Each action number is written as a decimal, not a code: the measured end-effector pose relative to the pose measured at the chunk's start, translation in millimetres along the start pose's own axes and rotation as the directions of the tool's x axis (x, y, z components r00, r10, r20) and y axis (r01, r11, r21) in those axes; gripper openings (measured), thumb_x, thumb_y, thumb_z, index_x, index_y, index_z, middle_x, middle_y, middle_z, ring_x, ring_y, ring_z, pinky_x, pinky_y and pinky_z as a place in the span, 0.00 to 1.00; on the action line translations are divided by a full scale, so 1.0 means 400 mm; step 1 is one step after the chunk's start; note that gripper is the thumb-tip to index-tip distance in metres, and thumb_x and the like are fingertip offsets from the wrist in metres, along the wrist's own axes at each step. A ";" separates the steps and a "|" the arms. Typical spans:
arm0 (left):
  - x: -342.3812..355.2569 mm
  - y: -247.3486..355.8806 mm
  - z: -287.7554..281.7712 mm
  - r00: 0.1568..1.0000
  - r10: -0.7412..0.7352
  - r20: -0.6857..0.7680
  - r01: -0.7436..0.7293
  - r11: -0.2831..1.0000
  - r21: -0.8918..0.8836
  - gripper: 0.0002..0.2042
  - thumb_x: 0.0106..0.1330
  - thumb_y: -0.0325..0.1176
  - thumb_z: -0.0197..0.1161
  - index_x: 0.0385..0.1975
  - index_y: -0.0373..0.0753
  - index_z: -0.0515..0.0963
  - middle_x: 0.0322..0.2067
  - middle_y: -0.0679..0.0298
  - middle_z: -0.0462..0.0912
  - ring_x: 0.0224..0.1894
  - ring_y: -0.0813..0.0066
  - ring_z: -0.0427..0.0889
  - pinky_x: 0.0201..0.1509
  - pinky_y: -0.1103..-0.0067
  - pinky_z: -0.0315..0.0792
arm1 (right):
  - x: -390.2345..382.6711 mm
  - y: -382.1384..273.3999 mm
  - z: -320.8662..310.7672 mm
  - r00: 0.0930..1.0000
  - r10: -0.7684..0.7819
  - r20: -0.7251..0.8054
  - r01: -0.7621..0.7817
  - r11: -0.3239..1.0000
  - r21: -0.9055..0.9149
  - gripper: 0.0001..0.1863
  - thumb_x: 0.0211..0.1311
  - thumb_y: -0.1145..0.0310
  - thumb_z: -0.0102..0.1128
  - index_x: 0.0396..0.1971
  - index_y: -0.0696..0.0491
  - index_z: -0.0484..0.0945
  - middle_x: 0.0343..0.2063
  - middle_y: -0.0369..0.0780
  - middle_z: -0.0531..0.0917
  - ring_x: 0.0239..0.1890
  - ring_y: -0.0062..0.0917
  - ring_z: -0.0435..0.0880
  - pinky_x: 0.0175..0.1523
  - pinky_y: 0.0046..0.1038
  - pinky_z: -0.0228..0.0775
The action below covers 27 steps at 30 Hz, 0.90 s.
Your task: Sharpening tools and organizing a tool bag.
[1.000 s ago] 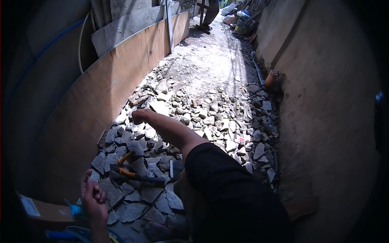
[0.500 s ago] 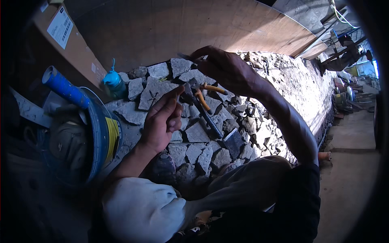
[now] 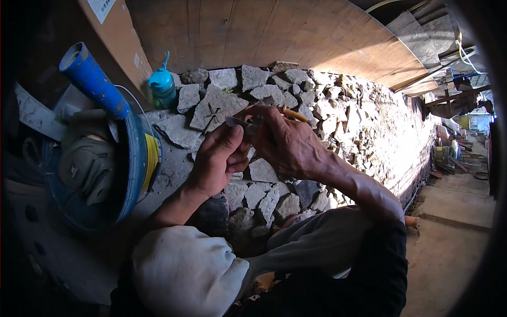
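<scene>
My right hand point(image 3: 288, 140) is closed around a small flat grey blade-like piece point(image 3: 236, 122), whose end sticks out to the left. Close against it, my left hand point(image 3: 219, 158) has its thumb raised and fingers curled beside the piece; anything inside its grip is too small to make out. Behind the right hand shows the orange handle point(image 3: 296, 114) of a tool lying on broken stones point(image 3: 262, 170). A dark, flat tool head point(image 3: 306, 193) lies among the stones below that hand; its handle is hidden.
At the left stands a blue bucket point(image 3: 134, 177) holding a dark bag point(image 3: 87, 169) and a blue tube point(image 3: 97, 79). A turquoise bottle point(image 3: 162, 87) stands by a cardboard box point(image 3: 113, 45). A wooden board point(image 3: 253, 34) rises behind the stones.
My right hand has come down and left to meet my left hand, bringing the blade-like piece along. It now covers much of the orange-handled tool. The whole view has shifted slightly.
</scene>
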State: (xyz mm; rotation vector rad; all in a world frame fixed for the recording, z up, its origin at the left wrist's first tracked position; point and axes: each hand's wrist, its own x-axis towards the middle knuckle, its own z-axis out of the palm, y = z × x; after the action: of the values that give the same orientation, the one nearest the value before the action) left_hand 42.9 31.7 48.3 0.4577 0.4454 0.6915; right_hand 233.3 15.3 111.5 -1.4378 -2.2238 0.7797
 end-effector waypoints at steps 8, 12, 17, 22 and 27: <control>0.000 -0.024 0.020 0.997 0.072 0.031 -0.075 0.992 0.106 0.14 0.74 0.46 0.52 0.39 0.41 0.71 0.25 0.73 0.67 0.20 0.87 0.57 0.22 0.87 0.54 | -0.030 0.011 -0.012 1.000 0.005 0.018 -0.005 1.000 -0.010 0.26 0.64 0.64 0.58 0.58 0.52 0.60 0.32 0.43 0.83 0.21 0.36 0.82 0.20 0.34 0.70; -0.001 -0.034 0.026 0.998 0.065 0.012 -0.066 0.986 0.155 0.13 0.74 0.46 0.51 0.40 0.42 0.72 0.25 0.74 0.67 0.20 0.89 0.56 0.22 0.87 0.54 | -0.046 0.023 -0.010 0.997 -0.075 -0.015 0.074 0.993 -0.092 0.24 0.64 0.64 0.57 0.57 0.53 0.61 0.38 0.46 0.82 0.21 0.36 0.82 0.19 0.32 0.70; 0.003 -0.053 0.033 1.000 0.014 0.001 -0.015 0.987 0.161 0.14 0.74 0.45 0.51 0.45 0.41 0.73 0.25 0.74 0.67 0.20 0.90 0.56 0.21 0.88 0.54 | -0.062 0.033 -0.003 0.982 -0.172 -0.075 0.154 0.966 -0.206 0.23 0.65 0.62 0.56 0.55 0.54 0.61 0.45 0.47 0.79 0.21 0.37 0.82 0.20 0.34 0.70; 0.013 -0.075 0.049 0.995 0.097 0.022 -0.099 0.977 0.190 0.17 0.74 0.45 0.51 0.53 0.40 0.71 0.25 0.74 0.67 0.20 0.90 0.57 0.22 0.88 0.55 | -0.094 0.023 -0.026 0.998 0.047 0.033 -0.048 0.999 0.013 0.23 0.67 0.61 0.54 0.56 0.54 0.61 0.37 0.49 0.81 0.21 0.41 0.81 0.22 0.38 0.71; 0.010 -0.080 0.054 0.998 0.065 0.015 -0.066 0.979 0.193 0.18 0.74 0.44 0.51 0.58 0.43 0.70 0.24 0.75 0.67 0.20 0.90 0.57 0.21 0.89 0.53 | -0.110 0.015 -0.028 0.999 0.053 0.010 -0.053 0.998 -0.029 0.22 0.66 0.62 0.53 0.54 0.56 0.60 0.31 0.50 0.81 0.21 0.44 0.81 0.22 0.39 0.71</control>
State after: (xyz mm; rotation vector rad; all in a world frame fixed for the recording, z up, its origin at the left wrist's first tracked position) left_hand 73.2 7.4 47.9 0.6609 0.4937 0.7128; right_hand 262.0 -20.0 115.7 -1.5154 -2.2215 0.7769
